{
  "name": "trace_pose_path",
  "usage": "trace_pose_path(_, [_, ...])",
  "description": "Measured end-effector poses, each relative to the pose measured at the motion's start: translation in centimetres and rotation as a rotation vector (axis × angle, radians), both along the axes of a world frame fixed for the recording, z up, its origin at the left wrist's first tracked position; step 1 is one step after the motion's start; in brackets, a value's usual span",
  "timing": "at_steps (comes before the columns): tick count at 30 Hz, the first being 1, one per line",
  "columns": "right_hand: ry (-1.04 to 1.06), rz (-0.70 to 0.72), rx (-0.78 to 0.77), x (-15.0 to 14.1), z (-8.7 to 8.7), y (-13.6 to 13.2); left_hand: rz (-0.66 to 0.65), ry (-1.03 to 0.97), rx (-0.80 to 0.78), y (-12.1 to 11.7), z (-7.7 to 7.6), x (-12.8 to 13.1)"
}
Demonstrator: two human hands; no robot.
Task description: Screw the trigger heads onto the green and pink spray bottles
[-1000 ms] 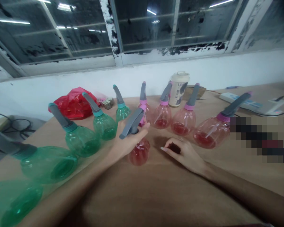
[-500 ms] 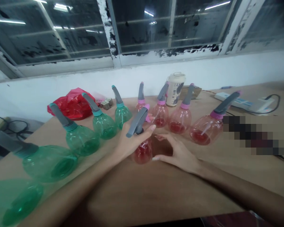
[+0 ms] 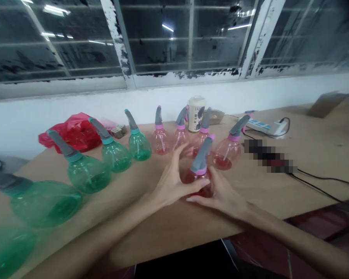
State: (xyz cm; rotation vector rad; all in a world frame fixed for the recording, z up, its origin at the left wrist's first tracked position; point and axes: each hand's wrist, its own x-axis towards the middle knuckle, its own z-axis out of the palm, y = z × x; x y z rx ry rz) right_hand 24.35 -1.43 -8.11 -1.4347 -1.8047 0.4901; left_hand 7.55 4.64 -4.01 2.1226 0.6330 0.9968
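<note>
A spray bottle (image 3: 203, 161) of clear pink plastic, with a grey trigger head and pink collar, stands in front of me between my two hands. My right hand (image 3: 225, 193) is curved round its lower right side, thumb in front and fingers partly hidden behind it. On its left, my left hand (image 3: 171, 180) has its thumb and fingers spread wide; the thumb crosses before the bottle's neck, and whether it touches I cannot tell. Behind stand several pink spray bottles (image 3: 225, 153). A row of green spray bottles (image 3: 88, 170) runs along the left.
A red plastic bag (image 3: 78, 133) lies at the back left beside small blocks (image 3: 118, 131). A paper cup (image 3: 196, 114) stands near the wall. To the right are a white power strip (image 3: 263, 127), black cables (image 3: 322, 178) and a cardboard piece (image 3: 325, 104). The table's front edge is close below my arms.
The front pink bottle has shifted right relative to the others. My left hand has loosened from its neck and spread, while my right hand has closed round its body. The view has turned right.
</note>
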Motion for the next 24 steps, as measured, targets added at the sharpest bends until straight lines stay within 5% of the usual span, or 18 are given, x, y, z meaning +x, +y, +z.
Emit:
trace_pose_path(6, [0.001,-0.287,-0.035,8.1,-1.7,-5.3,0.013,0.143,-0.007,-2.7,-2.4,-1.3])
trace_pose_path(11, [-0.048,-0.475,-0.093,12.9,-1.6,-5.9,0.052,0.243,-0.054,-3.7,-2.8,-3.5])
trace_pose_path(21, [-0.056,-0.551,-0.033,14.3,-2.2,-3.2,-0.035,0.185,-0.075,-8.4,-4.3,-7.6])
trace_pose_path(24, [-0.074,-0.554,-0.018,14.3,-2.3,-2.8,0.072,0.196,-0.090,-10.3,-6.9,-11.6])
